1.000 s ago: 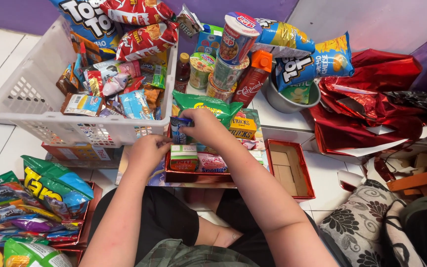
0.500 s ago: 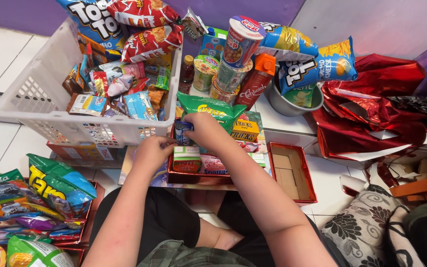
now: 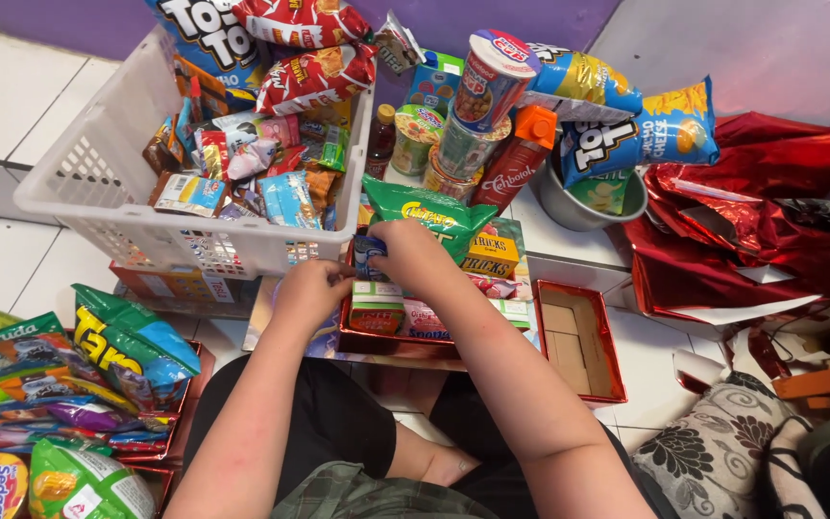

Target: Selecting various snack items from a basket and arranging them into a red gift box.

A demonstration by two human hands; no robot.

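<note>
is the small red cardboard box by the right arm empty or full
Empty: the small red cardboard box shows only its bare brown bottom, beside the right hand's forearm.

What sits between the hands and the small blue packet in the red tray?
Nothing visible. The right hand already rests on the blue packet at the red tray's back edge, and the left hand is right beside it.

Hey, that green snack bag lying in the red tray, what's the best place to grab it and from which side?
Probably by its free far edge, coming from above on the basket side. The green snack bag lies flat atop the other packs in the red tray, and the right hand covers its near corner. The far end, toward the white basket, looks clear, so a pinch there should lift it without disturbing the packs beneath.
</note>
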